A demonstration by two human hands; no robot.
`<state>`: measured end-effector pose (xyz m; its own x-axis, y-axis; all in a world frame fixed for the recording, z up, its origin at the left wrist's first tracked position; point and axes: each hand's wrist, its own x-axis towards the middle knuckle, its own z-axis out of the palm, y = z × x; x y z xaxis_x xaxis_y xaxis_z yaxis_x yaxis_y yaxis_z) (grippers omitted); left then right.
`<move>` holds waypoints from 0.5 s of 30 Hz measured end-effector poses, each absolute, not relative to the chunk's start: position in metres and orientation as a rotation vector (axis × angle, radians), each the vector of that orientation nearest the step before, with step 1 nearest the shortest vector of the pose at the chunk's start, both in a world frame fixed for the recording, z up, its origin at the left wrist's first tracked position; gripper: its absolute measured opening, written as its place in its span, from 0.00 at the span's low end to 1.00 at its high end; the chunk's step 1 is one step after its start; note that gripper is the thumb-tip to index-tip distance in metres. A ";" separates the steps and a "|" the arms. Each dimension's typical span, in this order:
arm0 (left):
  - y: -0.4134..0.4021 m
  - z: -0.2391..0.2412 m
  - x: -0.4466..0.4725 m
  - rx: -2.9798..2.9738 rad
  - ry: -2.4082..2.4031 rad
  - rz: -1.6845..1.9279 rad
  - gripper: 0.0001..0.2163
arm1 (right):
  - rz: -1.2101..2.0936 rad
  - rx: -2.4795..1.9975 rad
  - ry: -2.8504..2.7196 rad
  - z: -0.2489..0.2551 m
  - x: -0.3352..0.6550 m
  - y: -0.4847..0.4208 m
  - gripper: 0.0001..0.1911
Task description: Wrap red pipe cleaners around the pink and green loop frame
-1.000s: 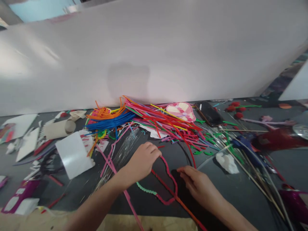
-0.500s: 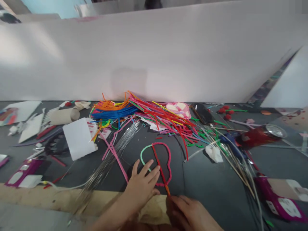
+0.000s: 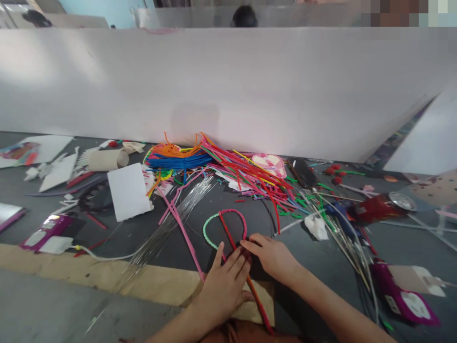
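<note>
A rounded loop of fuzzy pipe cleaner (image 3: 244, 224), mint green on its left and pink on its right, lies on the dark tabletop. A red-orange pipe cleaner stem (image 3: 257, 300) crosses it lengthwise and runs down toward my body. My left hand (image 3: 226, 283) rests flat over the loop's lower part and the stem, fingers stretched and thumb apart. From the right, my right hand (image 3: 273, 257) reaches in with bent fingers at the loop's pink edge, close against my left fingertips. The lower loop and my right thumb are hidden.
Beyond the loop lies a pile of coloured pipe cleaners (image 3: 243, 166) before a white partition (image 3: 228, 85). Thin wires (image 3: 178, 214) and a white card (image 3: 129, 192) are on the left. A red can (image 3: 382, 209), crumpled tissue (image 3: 316, 227) and purple glue gun (image 3: 403, 295) are on the right.
My right hand has left the stem's lower end and moved up to the loop's pink right edge. My left hand has shifted slightly down and right; the camera view has tilted.
</note>
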<state>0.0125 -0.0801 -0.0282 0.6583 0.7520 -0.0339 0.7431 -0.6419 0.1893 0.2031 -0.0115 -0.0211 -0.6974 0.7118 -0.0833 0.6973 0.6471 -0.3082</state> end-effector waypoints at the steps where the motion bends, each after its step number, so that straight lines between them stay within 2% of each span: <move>1: -0.079 -0.029 0.011 2.689 1.218 0.080 0.30 | 0.473 -1.198 -2.839 -0.022 0.201 -0.011 0.24; 11: -0.078 -0.035 0.006 2.710 1.169 0.134 0.32 | 0.503 -1.160 -2.806 -0.030 0.207 -0.009 0.24; 15: -0.064 -0.017 -0.009 2.716 1.261 0.274 0.21 | 0.748 -1.113 -2.620 -0.026 0.211 -0.004 0.24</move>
<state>-0.0089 -0.0637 -0.0169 0.6334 0.7663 0.1079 0.7418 -0.6409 0.1974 0.2115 -0.0039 -0.0264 -0.6969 0.7170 -0.0149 0.6167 0.5885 -0.5228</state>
